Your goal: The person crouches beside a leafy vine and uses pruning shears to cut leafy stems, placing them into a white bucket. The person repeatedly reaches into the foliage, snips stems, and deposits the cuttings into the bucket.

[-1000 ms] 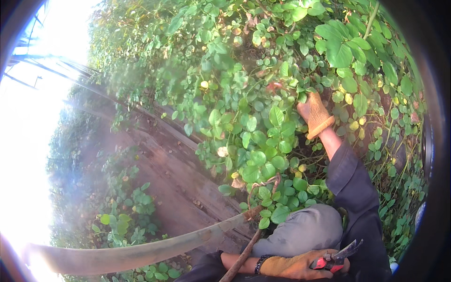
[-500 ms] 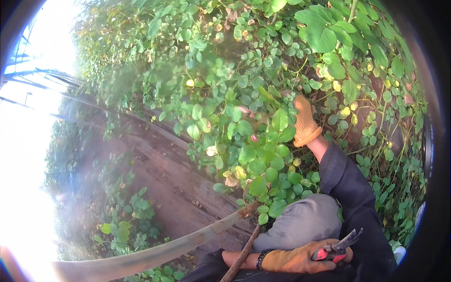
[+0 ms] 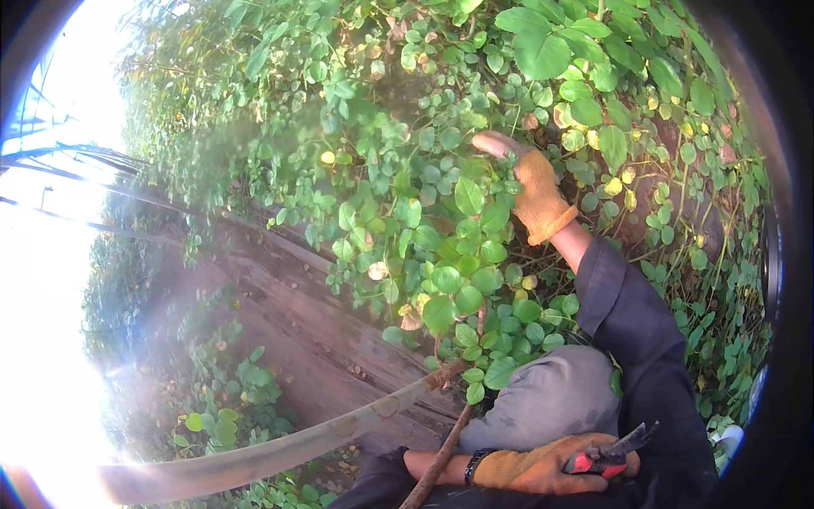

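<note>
My right hand [image 3: 530, 187], in an orange knit glove, reaches into leafy green plants [image 3: 449, 280] at upper centre. Its pale fingertips are stretched out to the left among the leaves, partly hidden by foliage. My left hand [image 3: 538, 467], gloved in orange with a dark band at the wrist, lies low by my grey-clad knee [image 3: 551, 390]. It is closed on red-handled pruning shears [image 3: 598, 462], whose blades point up to the right. A brown woody stem [image 3: 441, 458] slants upward beside that wrist.
A long curved, worn rail or strip [image 3: 297, 450] crosses the lower left to the stem. Behind it runs a brown dirt strip [image 3: 297, 314] with boards or edging, bordered by more foliage [image 3: 220, 382]. Bright glare and dark thin structural bars fill the left edge.
My right hand has moved up and left, and its fingers now show stretched out from the leaves. The scene has shifted slightly left in view. My left hand still holds the shears.
</note>
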`<state>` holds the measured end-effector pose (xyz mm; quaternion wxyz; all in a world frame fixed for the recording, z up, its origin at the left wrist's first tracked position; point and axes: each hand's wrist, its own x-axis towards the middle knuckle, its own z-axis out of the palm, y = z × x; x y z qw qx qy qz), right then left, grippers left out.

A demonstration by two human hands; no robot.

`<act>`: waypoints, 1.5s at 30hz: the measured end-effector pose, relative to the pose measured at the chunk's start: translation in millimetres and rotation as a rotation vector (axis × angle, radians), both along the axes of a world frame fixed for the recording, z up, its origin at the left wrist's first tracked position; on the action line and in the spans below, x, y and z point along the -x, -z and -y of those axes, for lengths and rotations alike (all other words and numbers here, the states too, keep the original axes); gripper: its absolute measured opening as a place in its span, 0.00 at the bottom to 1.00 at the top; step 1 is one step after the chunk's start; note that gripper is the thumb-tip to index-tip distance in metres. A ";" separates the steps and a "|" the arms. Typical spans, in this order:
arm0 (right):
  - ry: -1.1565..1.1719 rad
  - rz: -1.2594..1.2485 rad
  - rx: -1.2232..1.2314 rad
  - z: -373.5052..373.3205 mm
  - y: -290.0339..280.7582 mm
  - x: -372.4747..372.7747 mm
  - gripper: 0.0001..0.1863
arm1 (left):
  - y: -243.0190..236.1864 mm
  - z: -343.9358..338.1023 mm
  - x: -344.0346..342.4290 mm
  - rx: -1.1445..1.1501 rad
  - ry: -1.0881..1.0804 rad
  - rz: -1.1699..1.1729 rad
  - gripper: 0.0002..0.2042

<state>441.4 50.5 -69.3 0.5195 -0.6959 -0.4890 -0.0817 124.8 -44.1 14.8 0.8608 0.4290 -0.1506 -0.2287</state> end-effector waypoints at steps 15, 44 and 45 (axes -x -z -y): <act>0.362 -0.250 -0.230 11.2 44.6 -81.4 0.19 | 8.1 14.7 -2.5 0.341 -0.142 0.015 0.15; -0.002 0.012 0.795 -51.3 -39.7 -133.5 0.16 | 11.7 10.6 0.0 0.153 0.012 -0.043 0.21; -0.029 -0.094 0.762 -50.9 -43.5 -131.6 0.17 | 11.6 10.4 0.0 0.163 0.012 -0.046 0.21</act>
